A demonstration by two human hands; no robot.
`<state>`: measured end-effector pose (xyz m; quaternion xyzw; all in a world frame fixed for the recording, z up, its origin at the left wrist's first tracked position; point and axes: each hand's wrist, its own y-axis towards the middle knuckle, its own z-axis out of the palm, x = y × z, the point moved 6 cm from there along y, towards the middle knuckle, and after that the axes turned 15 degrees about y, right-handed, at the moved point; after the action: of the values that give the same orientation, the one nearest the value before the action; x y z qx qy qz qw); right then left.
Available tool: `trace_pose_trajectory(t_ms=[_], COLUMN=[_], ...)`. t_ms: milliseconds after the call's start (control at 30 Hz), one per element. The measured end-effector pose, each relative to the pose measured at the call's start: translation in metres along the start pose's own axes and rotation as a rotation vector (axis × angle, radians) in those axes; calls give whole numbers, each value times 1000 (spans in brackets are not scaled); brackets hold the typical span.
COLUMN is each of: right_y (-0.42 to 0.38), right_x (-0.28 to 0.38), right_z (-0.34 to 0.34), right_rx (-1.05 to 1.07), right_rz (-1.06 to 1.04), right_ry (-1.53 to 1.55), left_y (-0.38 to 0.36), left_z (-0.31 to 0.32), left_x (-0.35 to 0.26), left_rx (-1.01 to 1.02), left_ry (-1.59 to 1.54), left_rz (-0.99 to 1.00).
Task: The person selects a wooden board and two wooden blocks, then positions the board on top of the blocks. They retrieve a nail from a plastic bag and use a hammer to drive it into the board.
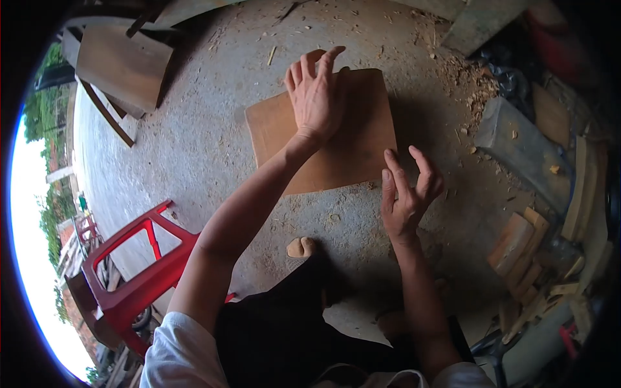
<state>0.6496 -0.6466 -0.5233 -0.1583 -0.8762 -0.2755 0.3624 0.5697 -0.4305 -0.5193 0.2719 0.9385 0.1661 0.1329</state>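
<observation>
A brown, roughly square sheet (362, 129) with slightly curved edges lies in the middle of the view above the concrete floor. Over its upper part is my left hand (315, 94), fingers spread near the far edge; a small brown piece shows just behind those fingers. Whether the palm presses on the sheet cannot be made out. My right hand (411, 197) is beside the sheet's near right corner, its fingers apart and nothing in it.
A red plastic stool (123, 294) lies at the left. Curved brown panels (119, 64) stand at the upper left. Wood offcuts (514, 242), a grey block (524, 152) and shavings (475, 100) are at the right. My foot (301, 247) is below the sheet.
</observation>
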Motion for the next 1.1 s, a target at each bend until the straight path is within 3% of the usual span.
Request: trace_pose_trajectory(t_ms=[67, 233, 367, 600, 867, 1033, 1100], right_y=[3, 1, -4, -6, -10, -12, -19], right_x=[5, 22, 34, 49, 59, 59, 64], right_z=[-3, -9, -2, 9, -10, -29, -37], right_rx=[22, 69, 119, 167, 226, 354, 550], right_rz=[0, -35, -44, -69, -73, -119, -257], right_ry=[-74, -110, -192, -241, -152, -113, -107], left_y=[-9, -83, -120, -119, -83, -82, -83], left_z=[-17, -53, -56, -54, -47, -48, -47], left_x=[-4, -19, 9, 17, 30, 27, 28], left_rx=[-72, 246, 419, 412, 317, 303, 309], left_ry=[-15, -57, 30, -30, 117, 111, 111], left_rz=[57, 322, 331, 368, 354, 372, 365])
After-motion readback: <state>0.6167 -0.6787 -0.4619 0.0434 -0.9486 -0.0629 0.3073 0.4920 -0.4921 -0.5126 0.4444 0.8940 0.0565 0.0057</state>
